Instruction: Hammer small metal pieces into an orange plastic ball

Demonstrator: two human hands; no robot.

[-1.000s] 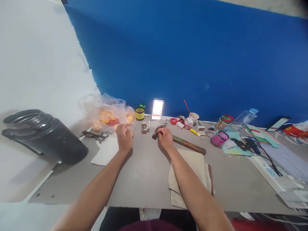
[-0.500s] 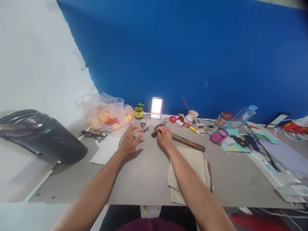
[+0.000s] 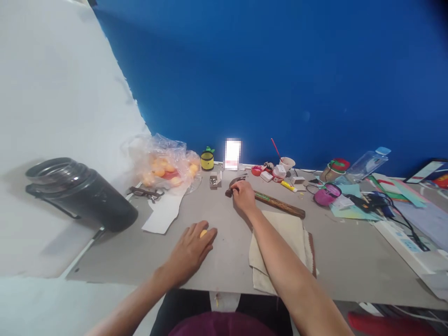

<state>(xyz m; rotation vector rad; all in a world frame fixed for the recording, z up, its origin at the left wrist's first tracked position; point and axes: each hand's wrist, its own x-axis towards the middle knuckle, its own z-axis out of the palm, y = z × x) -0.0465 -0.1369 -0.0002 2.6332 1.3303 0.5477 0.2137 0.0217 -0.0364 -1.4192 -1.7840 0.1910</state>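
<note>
Curled around a small yellow thing [image 3: 203, 233], the left hand [image 3: 191, 247] is at the table's [image 3: 220, 266] near side; farther back sits an open box [image 3: 213, 182]; the right hand [image 3: 244, 196] covers a hammer [image 3: 276, 203] near its head, whether clamped I cannot tell, with folded cloth [image 3: 285, 231] beneath that forearm

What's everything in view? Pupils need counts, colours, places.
Hammer: one, brown, centre
Small object: one, yellow, front
Box: one, grey, centre
Fabric: one pile, beige, right
Flask: one, black, left
Glasses: one, dark, left
Bag: one, clear, left
Papers: several, mixed, both sides
Container: one, yellow, back
Blurred rectangle: one, white, back
Power strip: one, white, right
Other things: uncounted, mixed, right
Table: one, grey, below
Walls: two; blue back, white left
Left hand: one, front
Right hand: one, on hammer
</note>
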